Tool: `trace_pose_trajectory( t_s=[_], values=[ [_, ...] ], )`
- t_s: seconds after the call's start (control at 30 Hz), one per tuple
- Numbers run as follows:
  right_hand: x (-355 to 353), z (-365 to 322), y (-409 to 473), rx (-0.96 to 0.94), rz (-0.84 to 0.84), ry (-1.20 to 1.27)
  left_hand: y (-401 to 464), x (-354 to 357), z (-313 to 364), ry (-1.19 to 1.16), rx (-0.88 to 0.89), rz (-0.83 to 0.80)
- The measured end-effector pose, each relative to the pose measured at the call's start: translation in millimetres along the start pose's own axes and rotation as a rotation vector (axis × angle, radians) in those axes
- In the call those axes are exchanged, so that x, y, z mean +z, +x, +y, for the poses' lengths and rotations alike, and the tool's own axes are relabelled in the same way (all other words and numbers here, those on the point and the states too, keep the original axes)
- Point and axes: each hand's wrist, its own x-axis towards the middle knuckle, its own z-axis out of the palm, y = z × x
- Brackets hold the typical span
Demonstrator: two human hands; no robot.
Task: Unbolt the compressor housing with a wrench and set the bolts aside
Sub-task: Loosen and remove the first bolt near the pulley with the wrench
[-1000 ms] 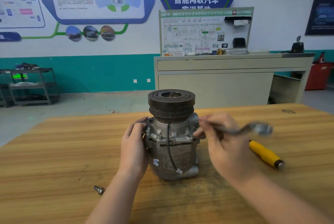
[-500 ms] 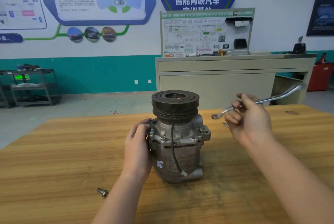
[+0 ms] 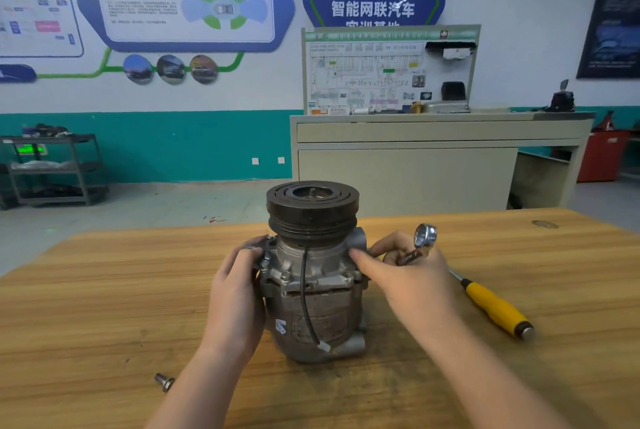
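1. Now the right hand is down against the right side of the compressor, where half a second ago it was lifted clear to the right with the wrench held out in the air. Its fingers are curled round the wrench shaft, and the thumb presses the housing flange.
2. The wrench has swung round too: its ring end now points up and slightly away from the person, the shaft running down into the fist. The lower end is hidden, so I cannot tell whether it sits on a bolt.
3. The left hand has not moved; it clasps the housing's left side, steadying it.
4. By my reading, this is a reseat on the right-hand flange bolt, not yet a turn.
5. The compressor stands upright at the middle of the wooden table, long axis vertical, black pulley on top.
6. One freed bolt lies near the left forearm; a yellow-handled tool lies to the right, apart from both hands.
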Motion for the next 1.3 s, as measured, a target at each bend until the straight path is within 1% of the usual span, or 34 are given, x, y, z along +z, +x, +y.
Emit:
trace_pose_trajectory(
  t_s=[0.13,0.27,0.37,0.5,0.67,0.77,0.87,1.07,1.17,1.3],
  values=[
    [-0.9,-0.4,-4.4,-0.057,-0.058,-0.042,0.7,-0.7,-1.1,0.027,-0.006,-0.008],
    [-2.2,-2.1,-1.3,0.003,-0.021,0.002,1.8,0.1,-1.2,0.026,-0.002,0.013],
    [-1.7,-1.8,4.4,0.043,-0.038,0.012,1.2,0.4,-1.2,0.031,-0.003,0.005],
    [-2.8,-1.0,2.6,0.030,-0.099,0.066,0.2,0.0,-0.2,0.025,-0.006,-0.001],
    [-2.5,1.0,2.5,0.054,-0.071,0.108,-0.6,-1.0,0.2,0.038,-0.002,-0.002],
    [-1.6,-1.1,-1.5,0.004,-0.105,0.107,-0.9,-1.4,0.2,0.045,-0.006,-0.003],
    [-1.4,-0.1,-3.1,-0.046,-0.075,0.111,-0.5,-1.2,0.0,0.050,-0.005,-0.003],
    [0.3,1.2,-4.2,-0.060,-0.128,0.145,-0.3,-0.9,-0.5,0.041,-0.001,-0.006],
    [-0.5,2.0,-3.3,-0.070,-0.135,0.110,-0.9,-0.8,-0.8,0.041,0.000,-0.018],
    [-2.6,4.9,-0.3,-0.078,-0.182,0.127,-0.1,-2.2,-1.1,0.055,-0.003,-0.026]
  ],
)
